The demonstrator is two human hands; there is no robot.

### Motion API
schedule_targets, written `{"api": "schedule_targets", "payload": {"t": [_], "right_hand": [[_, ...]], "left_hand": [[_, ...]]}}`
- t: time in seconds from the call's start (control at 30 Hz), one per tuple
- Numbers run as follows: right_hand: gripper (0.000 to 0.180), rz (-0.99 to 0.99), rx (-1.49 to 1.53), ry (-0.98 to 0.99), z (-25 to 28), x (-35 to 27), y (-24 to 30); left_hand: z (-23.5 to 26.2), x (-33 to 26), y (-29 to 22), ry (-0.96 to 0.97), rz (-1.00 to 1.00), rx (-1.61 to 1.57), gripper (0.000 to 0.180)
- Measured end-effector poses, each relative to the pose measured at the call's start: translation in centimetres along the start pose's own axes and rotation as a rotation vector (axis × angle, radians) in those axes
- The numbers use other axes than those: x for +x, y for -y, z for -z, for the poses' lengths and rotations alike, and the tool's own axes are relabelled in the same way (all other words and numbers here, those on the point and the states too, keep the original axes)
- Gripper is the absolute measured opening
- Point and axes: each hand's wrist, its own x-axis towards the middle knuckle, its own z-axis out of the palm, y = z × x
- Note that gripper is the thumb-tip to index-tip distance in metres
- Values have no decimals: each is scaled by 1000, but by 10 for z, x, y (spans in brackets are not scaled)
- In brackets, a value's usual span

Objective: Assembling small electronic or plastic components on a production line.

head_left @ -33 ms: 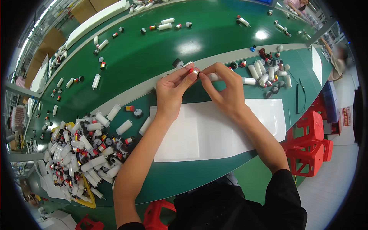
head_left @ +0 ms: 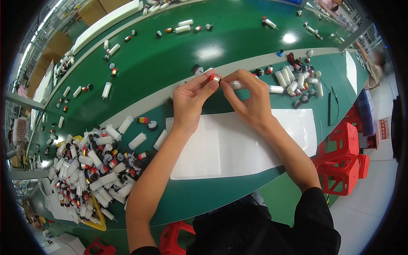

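Between the thumb and fingers of my left hand (head_left: 189, 104) is a small red-and-white cylinder (head_left: 215, 78). My right hand (head_left: 248, 95) pinches at the cylinder's dark right end; its fingertips hide what exactly they grip. A thin dark wire runs by my left fingertips. Just beyond them shows a dark grey round cap (head_left: 196, 69); I cannot tell whether it is joined to the cylinder. Both hands are raised over the far edge of a white sheet (head_left: 238, 153) on the green table. Beyond my right hand is a translucent white tube (head_left: 236, 85), partly covered.
A big pile of white tubes and small parts (head_left: 93, 170) overfills a yellow tray (head_left: 100, 216) at left. Another cluster of tubes (head_left: 293, 78) lies at right, near a thin black tool (head_left: 335, 95). Parts dot the green belt (head_left: 238, 38). Red stools (head_left: 340, 170) stand at right.
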Motion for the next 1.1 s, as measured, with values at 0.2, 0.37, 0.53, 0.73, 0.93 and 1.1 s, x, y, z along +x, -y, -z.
{"api": "schedule_targets", "payload": {"t": [0.2,0.37,0.53,0.73,0.93,1.1], "right_hand": [[12,136,-185,49,-1,-2,-7],[13,61,-93,37,4,0,-7],[15,-25,0,64,13,3,-8],[19,97,-374,400,24,-29,38],[17,117,-509,380,0,-80,46],[15,16,-286,343,0,-72,43]], "left_hand": [[-3,-1,-3,-67,23,49,33],[-3,-1,-4,-54,-24,47,25],[-4,0,1,-55,-41,93,22],[2,1,2,-66,-77,150,19],[-1,3,4,-38,-74,151,21],[1,2,2,-30,-59,223,23]]}}
